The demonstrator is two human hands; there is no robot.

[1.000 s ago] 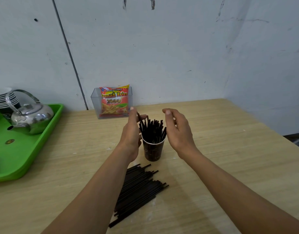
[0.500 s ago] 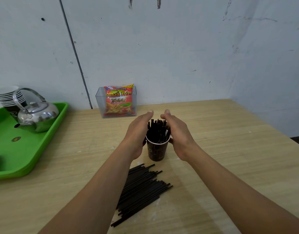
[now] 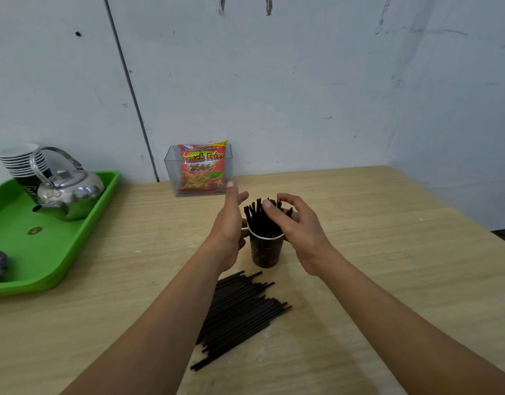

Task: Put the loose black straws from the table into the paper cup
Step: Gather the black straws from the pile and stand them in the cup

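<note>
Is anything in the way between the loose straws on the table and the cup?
Nothing lies on the table between the loose straws and the paper cup. But the right hand curls round the upright straws crowding its mouth.

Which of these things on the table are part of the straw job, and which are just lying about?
Part of the job: paper cup, straws in the cup, loose straws, left hand, right hand.

Just lying about: green tray, kettle, stacked cups, snack packet in its clear box.
</note>
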